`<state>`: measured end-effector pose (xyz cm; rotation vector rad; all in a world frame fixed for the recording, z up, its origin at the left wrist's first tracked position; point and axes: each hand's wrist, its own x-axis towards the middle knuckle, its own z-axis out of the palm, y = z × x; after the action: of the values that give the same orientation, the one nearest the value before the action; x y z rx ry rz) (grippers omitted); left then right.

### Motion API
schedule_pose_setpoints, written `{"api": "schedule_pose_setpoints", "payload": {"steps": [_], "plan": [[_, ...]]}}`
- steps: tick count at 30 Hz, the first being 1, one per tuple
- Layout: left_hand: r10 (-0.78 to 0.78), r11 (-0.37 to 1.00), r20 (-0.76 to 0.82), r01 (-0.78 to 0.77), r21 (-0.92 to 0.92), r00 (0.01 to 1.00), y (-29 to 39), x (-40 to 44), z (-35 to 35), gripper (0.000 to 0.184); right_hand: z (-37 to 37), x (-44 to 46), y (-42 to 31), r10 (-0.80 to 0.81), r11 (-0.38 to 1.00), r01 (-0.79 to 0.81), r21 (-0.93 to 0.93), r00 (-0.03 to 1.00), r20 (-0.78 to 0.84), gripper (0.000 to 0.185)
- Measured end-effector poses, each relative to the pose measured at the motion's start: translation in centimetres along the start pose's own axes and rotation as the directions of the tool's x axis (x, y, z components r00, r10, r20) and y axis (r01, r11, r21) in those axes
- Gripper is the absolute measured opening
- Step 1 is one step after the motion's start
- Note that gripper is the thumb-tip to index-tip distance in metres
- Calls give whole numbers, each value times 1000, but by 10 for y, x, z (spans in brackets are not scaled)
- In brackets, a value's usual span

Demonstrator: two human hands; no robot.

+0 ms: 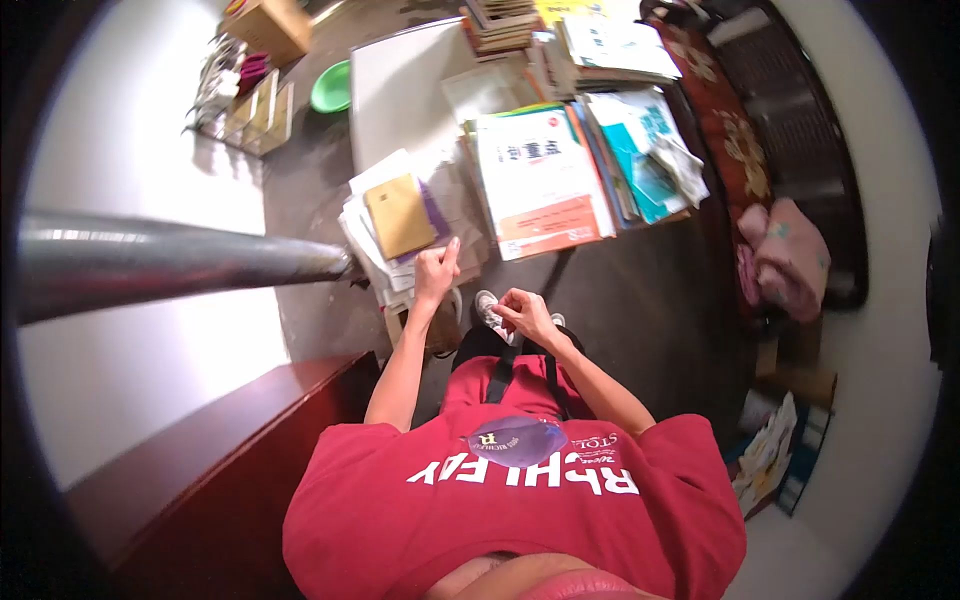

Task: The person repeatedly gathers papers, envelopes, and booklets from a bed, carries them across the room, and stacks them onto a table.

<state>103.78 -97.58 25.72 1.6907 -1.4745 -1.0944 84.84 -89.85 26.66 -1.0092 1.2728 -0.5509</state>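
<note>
My left hand [437,274] is raised over the near edge of the paper pile, its fingers curled and one digit pointing up. What it holds, if anything, is hidden. Beside it lies a tan booklet [400,215] on a purple one and loose white papers [358,232]. My right hand [528,316] is in front of my waist, above a white shoe [487,308], with fingertips pinched together; nothing between them can be made out. Farther forward, a white and orange book [545,180] tops a stack, with teal booklets [640,165] to its right.
A white board or tabletop [400,90] lies under the papers. More book stacks [500,25] stand at the back. A metal pole [190,262] juts in from the left, near a green basin [332,87]. Right are a dark wooden bench [800,130] and pink cloth [790,255].
</note>
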Motion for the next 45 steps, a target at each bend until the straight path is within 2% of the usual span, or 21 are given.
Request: {"api": "schedule_pose_setpoints", "payload": {"steps": [1,4,7,11,13,15,17,21,23,27,30,32,35,39,41,45], "plan": [[20,999,63,-22,32,998,0,-7,11,52,-8,-7,5,1,1000,0,13,999,-41,17],[76,996,177,-68,-49,981,-20,-30,51,50,-32,-25,33,-59,992,84,99,970,-236,16],[12,991,331,34,-131,944,-9,-62,83,50,-54,-55,48,-104,975,175,136,903,-416,13],[-21,977,538,131,-167,843,-5,-93,136,48,-86,-103,73,-23,933,209,293,847,-531,12],[6,962,625,166,-216,780,5,-102,163,31,-95,-123,100,-2,915,243,323,802,-597,11],[84,953,629,123,-278,773,30,-118,187,16,-109,-147,123,49,883,267,385,765,-643,11],[60,954,671,155,-255,739,43,-130,217,15,-120,-171,153,30,853,342,394,722,-691,12],[116,976,735,60,-209,668,74,-161,284,17,-141,-232,195,33,834,397,384,659,-752,12],[160,971,786,51,-235,597,84,-181,323,17,-153,-265,213,59,815,416,404,634,-771,12],[174,969,875,78,-233,451,101,-226,400,18,-179,-324,261,130,806,445,391,511,-850,13],[160,981,932,50,-186,325,123,-262,445,20,-198,-363,289,198,750,521,407,410,-890,14],[112,987,964,85,-136,242,134,-284,471,21,-210,-383,305,233,746,540,389,336,-912,15],[29,999,989,41,-35,144,159,-312,507,23,-233,-405,331,301,698,600,390,248,-921,16],[-55,998,997,-1,55,54,178,-343,579,25,-276,-445,353,382,718,573,395,150,-912,19],[-38,999,999,-24,38,9,191,-364,623,22,-303,-471,366,412,711,570,412,138,-901,17],[-115,993,992,-45,112,-59,225,-402,706,22,-354,-515,389,513,746,490,451,9,-859,18]]}}
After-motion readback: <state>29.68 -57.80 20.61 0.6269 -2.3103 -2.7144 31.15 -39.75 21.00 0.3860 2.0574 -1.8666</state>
